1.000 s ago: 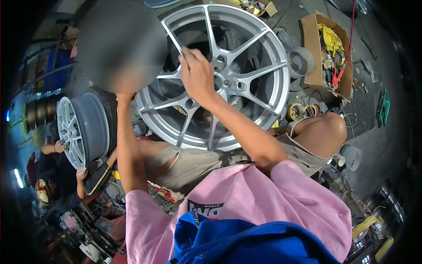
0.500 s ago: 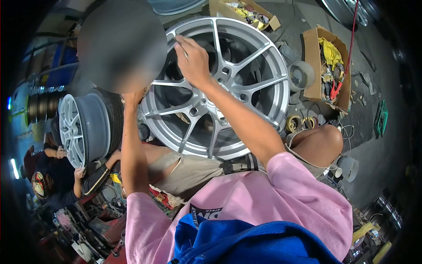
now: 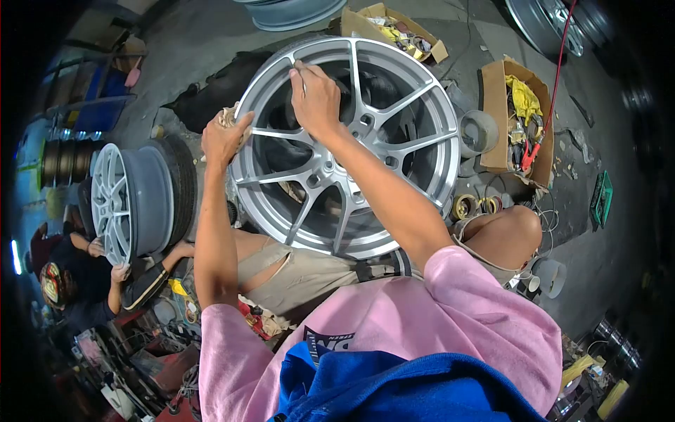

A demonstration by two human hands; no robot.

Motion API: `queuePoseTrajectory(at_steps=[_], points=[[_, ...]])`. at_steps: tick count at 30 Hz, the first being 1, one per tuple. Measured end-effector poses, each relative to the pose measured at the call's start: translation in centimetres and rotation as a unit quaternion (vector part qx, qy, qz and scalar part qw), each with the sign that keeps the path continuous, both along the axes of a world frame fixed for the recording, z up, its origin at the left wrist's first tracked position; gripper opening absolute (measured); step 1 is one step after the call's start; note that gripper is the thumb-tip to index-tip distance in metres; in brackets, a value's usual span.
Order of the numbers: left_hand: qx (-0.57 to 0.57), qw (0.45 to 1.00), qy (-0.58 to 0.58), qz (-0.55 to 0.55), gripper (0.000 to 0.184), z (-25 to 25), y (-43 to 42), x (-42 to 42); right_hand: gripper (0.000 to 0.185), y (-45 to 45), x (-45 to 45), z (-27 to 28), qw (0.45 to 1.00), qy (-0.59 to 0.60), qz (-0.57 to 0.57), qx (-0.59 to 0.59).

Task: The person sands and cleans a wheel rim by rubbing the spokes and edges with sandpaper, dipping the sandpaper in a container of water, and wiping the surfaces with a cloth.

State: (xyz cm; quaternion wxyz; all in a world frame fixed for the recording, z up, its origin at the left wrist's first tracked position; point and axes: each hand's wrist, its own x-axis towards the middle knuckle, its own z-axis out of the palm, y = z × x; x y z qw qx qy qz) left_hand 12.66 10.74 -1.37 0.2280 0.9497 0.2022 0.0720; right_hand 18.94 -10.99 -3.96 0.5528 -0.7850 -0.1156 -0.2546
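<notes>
In front of me lies a silver multi-spoke wheel rim (image 3: 401,149), its face turned up. My left hand (image 3: 222,141) is at the rim's left outer edge, closed around a crumpled beige rag (image 3: 227,118). My right hand (image 3: 316,100) is over the upper left of the face, near a spoke and the outer lip. Its fingers are pinched together; a small thing seems to be between them, but I cannot make out what it is.
A cardboard box (image 3: 493,116) with yellow cloth stands right; another box (image 3: 351,22) is at the top. Tape rolls (image 3: 464,206) lie near my knee. At left, another person (image 3: 84,281) holds a second wheel rim (image 3: 112,200).
A large blurred round shape at upper left has gone, leaving my left hand and the rag in view. My right hand stays over the upper left spokes, its fingers closer to the metal.
</notes>
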Motion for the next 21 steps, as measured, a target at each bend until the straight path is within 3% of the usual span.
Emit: queuePoseTrajectory(at_steps=[4,7,9,10,13,15,17,19,20,21], points=[[0.008,1.000,-0.023,-0.002,0.065,-0.2,-0.1,0.1,0.029,-2.8,-4.3,-0.3,0.993,0.093,0.058,-0.033],[0.011,0.999,-0.030,-0.001,0.066,-0.1,-0.3,0.1,0.028,-5.3,-8.6,-2.9,0.991,0.091,0.053,-0.082],[0.012,1.000,-0.007,-0.001,0.068,0.3,-0.5,0.0,0.027,-6.1,-9.3,-2.8,0.989,0.030,0.029,-0.141],[0.013,1.000,-0.005,-0.002,0.070,0.1,-0.3,0.0,0.025,-6.0,-8.3,-2.3,0.981,0.103,0.053,-0.153],[0.016,1.000,-0.001,-0.005,0.071,-0.4,0.3,0.2,0.028,-3.4,-4.7,-0.8,0.990,0.059,0.034,-0.120],[0.014,1.000,-0.009,0.009,0.074,-0.4,0.3,-0.2,0.034,-3.4,-2.2,0.9,0.986,0.102,0.055,-0.118],[0.018,1.000,-0.008,-0.010,0.077,-0.5,0.4,-0.1,0.038,-4.9,-0.6,4.2,0.966,0.221,0.108,-0.085],[-0.005,1.000,0.013,0.000,0.081,0.1,0.3,-0.1,0.038,-6.4,0.9,4.0,0.974,0.059,0.137,-0.173],[-0.007,1.000,0.010,-0.004,0.081,-0.2,0.5,0.0,0.038,-6.8,1.1,3.9,0.971,0.056,0.146,-0.181],[-0.009,1.000,0.008,-0.009,0.082,-0.4,0.6,0.0,0.034,-7.1,0.8,4.1,0.928,-0.127,0.188,-0.297]])
